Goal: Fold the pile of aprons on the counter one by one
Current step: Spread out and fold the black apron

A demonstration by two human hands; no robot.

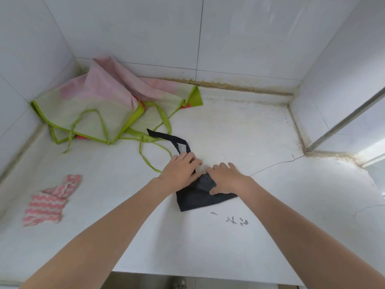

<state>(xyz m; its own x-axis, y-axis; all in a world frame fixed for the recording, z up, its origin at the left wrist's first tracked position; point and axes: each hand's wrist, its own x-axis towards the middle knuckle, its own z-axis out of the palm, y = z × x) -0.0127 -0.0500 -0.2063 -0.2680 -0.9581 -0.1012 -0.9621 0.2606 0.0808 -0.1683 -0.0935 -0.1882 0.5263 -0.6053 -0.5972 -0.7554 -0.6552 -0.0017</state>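
Observation:
A dark navy apron (200, 199) lies folded into a small bundle on the white counter (270, 205), near its middle. Its strap (166, 137) trails away to the back left. My left hand (180, 171) sits at the bundle's upper left corner, fingers curled over the strap where it meets the cloth. My right hand (226, 180) presses flat on the bundle's top right, thumb spread out on the fabric. A pink and pale green apron with lime green trim (100, 105) lies crumpled in the back left corner, its lime straps (152, 159) reaching toward my left hand.
A pink and white zigzag cloth (48, 202) lies at the left of the counter. Tiled walls close the back and left. A metal rail (343, 122) runs along the right wall. The counter's front edge (208, 277) is near me. Dark scribbles (237, 221) mark the surface.

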